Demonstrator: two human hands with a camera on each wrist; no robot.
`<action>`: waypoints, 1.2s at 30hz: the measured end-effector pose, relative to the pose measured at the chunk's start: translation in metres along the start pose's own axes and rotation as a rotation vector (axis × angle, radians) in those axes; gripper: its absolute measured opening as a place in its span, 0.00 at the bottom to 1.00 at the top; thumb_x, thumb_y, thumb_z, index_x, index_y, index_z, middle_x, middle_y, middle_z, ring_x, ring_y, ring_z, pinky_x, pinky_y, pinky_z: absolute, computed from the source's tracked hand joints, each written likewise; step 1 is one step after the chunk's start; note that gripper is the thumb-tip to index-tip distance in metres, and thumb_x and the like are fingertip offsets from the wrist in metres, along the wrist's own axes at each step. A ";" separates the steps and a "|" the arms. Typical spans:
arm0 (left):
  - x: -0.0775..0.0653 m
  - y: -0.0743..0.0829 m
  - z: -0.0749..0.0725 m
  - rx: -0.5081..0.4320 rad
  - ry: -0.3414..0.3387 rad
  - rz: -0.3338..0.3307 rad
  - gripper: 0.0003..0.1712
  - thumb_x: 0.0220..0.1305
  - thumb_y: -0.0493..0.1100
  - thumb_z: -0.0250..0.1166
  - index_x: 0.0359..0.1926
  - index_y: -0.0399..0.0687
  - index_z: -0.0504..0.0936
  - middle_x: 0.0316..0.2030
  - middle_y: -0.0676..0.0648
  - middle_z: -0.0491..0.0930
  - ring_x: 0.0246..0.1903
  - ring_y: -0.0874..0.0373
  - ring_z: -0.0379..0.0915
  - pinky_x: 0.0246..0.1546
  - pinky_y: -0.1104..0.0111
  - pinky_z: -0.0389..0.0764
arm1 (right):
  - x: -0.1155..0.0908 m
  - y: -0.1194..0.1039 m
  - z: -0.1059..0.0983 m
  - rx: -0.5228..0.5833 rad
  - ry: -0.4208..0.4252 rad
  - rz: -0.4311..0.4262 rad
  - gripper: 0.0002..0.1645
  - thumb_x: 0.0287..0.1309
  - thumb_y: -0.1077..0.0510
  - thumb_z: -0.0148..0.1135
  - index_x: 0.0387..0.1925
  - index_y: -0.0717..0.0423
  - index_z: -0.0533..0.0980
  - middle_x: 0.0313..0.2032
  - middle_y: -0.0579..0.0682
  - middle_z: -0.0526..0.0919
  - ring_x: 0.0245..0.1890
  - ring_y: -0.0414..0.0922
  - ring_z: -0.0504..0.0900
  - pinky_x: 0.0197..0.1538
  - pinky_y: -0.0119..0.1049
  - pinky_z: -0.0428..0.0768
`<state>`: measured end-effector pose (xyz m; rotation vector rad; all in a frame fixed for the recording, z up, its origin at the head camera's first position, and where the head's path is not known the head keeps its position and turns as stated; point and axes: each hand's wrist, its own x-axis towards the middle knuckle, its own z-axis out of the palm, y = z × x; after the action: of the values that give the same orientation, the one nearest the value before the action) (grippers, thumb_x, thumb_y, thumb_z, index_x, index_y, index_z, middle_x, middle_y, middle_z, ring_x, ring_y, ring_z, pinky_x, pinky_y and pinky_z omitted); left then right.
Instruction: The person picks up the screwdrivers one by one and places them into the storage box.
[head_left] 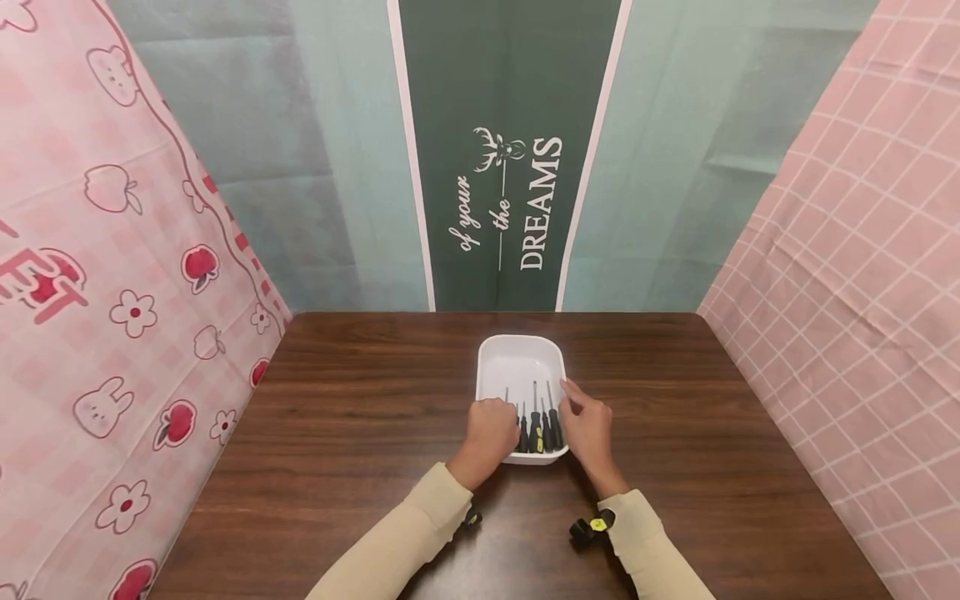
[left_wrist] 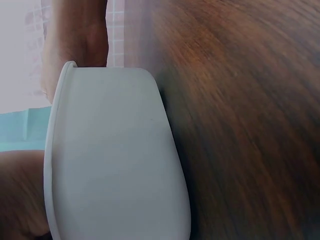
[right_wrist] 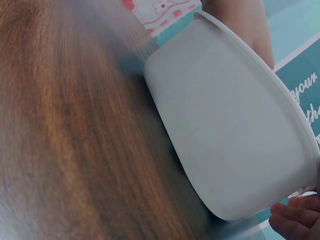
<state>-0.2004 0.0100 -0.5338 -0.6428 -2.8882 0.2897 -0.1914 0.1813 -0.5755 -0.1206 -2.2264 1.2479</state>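
Note:
A white tray (head_left: 517, 354) stands on the table in the head view. Several screwdrivers (head_left: 536, 429) with dark handles lie side by side in its near part, shafts toward the far end. My left hand (head_left: 491, 425) is over the tray's near left side with curled fingers. From beneath it a thin shaft sticks out, so it seems to hold a screwdriver, its handle hidden. At the right side my right hand (head_left: 588, 421) grips the tray's rim. Its fingers (right_wrist: 292, 220) show beside the tray wall (right_wrist: 225, 120) in the right wrist view.
The brown wooden table (head_left: 360, 375) stretches out on both sides of the tray. Behind it hangs a green cloth (head_left: 510, 75) with white lettering. Pink patterned cloths (head_left: 142, 275) close off the left and right. A strapped black device (head_left: 588, 529) sits at my right wrist.

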 end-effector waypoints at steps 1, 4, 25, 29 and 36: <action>0.000 0.000 0.000 0.003 -0.012 -0.001 0.20 0.59 0.58 0.69 0.18 0.51 0.82 0.16 0.51 0.76 0.18 0.58 0.74 0.17 0.64 0.72 | 0.000 0.000 0.000 0.000 0.001 0.000 0.17 0.56 0.69 0.64 0.48 0.61 0.85 0.48 0.57 0.86 0.53 0.53 0.83 0.55 0.48 0.77; 0.001 0.000 0.000 0.012 -0.044 -0.002 0.20 0.60 0.58 0.69 0.18 0.51 0.82 0.16 0.52 0.76 0.18 0.58 0.74 0.17 0.65 0.72 | 0.000 -0.001 0.001 -0.005 0.001 0.002 0.17 0.56 0.69 0.64 0.48 0.61 0.85 0.48 0.57 0.87 0.53 0.53 0.84 0.55 0.48 0.78; 0.000 0.002 -0.004 0.101 -0.135 0.045 0.22 0.69 0.55 0.60 0.19 0.52 0.82 0.16 0.52 0.75 0.18 0.59 0.71 0.17 0.66 0.70 | 0.000 0.001 0.002 -0.011 -0.001 -0.005 0.17 0.56 0.69 0.63 0.48 0.61 0.85 0.48 0.58 0.86 0.53 0.53 0.84 0.54 0.47 0.78; 0.000 0.001 -0.003 0.114 -0.108 0.067 0.24 0.69 0.55 0.60 0.18 0.52 0.82 0.16 0.52 0.75 0.19 0.59 0.72 0.19 0.66 0.71 | 0.000 0.001 0.002 -0.010 -0.001 -0.004 0.17 0.56 0.69 0.63 0.48 0.62 0.85 0.48 0.58 0.86 0.52 0.53 0.84 0.54 0.47 0.79; -0.001 0.000 -0.002 0.117 -0.088 0.086 0.24 0.70 0.56 0.59 0.17 0.53 0.81 0.16 0.52 0.76 0.19 0.59 0.73 0.20 0.65 0.72 | 0.001 0.001 0.002 -0.010 -0.008 0.000 0.17 0.57 0.69 0.63 0.49 0.61 0.85 0.48 0.58 0.86 0.53 0.53 0.84 0.53 0.49 0.79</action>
<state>-0.1989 0.0099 -0.5323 -0.7523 -2.9042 0.5064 -0.1931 0.1803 -0.5766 -0.1200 -2.2396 1.2400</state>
